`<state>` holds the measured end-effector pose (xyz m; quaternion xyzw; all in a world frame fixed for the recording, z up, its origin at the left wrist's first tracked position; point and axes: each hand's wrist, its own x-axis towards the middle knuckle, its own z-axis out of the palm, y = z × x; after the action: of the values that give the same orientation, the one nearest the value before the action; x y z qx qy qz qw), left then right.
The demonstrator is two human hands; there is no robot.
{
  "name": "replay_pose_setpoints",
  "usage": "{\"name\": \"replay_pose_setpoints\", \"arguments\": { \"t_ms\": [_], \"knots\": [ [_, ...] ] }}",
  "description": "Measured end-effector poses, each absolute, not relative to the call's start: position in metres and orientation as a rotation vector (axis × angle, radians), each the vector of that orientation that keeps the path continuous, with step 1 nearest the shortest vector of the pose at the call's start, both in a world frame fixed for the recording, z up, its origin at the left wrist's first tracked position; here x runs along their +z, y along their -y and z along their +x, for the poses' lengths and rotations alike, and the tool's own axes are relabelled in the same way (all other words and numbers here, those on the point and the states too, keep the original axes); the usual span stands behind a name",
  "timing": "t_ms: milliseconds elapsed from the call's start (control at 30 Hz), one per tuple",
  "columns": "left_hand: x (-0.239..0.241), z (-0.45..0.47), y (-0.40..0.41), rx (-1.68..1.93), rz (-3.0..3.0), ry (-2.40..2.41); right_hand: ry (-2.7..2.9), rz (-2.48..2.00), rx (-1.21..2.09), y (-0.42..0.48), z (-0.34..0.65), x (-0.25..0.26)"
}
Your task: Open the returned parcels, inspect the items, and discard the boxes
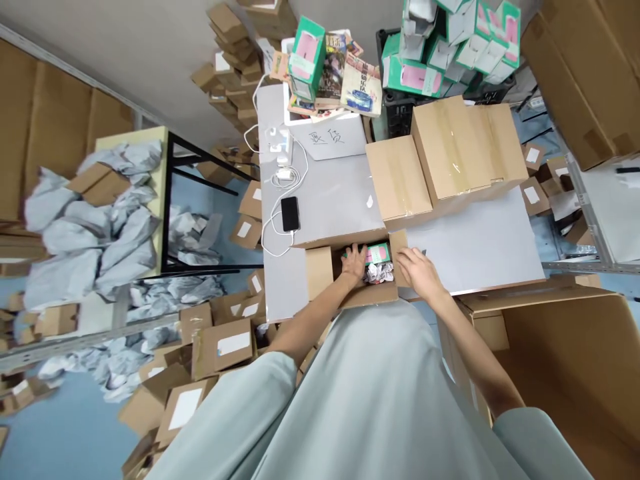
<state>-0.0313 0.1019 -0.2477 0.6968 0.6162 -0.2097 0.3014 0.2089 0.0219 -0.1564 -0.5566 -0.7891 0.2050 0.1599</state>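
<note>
An open cardboard box (369,298) sits at the table's near edge, its side flaps folded outward. Inside lie a green and pink carton (379,253) and crumpled paper (379,273). My left hand (354,262) reaches into the box, fingers spread and pressing down at the left end of the carton. At the box's right side, my right hand (419,270) has its fingers closed on the cardboard flap (399,248). A small dark edge shows by those fingers; I cannot make out what it is.
Closed cardboard boxes (400,180) stand behind on the grey table (340,193). A black phone (290,214) and cables lie left. A white bin (337,137) holds books; green cartons (415,75) are piled behind. Grey parcels (75,267) fill the left rack; a large open box (565,347) stands right.
</note>
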Motion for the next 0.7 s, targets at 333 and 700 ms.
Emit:
{"name": "replay_pose_setpoints", "arguments": {
  "t_ms": [333, 700],
  "knots": [
    [-0.229, -0.049, -0.088, -0.193, 1.664, -1.751, 2.075, -1.521, 0.637, -0.013, 0.216, -0.172],
    [-0.122, -0.095, -0.066, 0.393, 1.232, -1.253, 1.795, -1.459, 0.831, -0.016, 0.206, -0.14]
  ]
}}
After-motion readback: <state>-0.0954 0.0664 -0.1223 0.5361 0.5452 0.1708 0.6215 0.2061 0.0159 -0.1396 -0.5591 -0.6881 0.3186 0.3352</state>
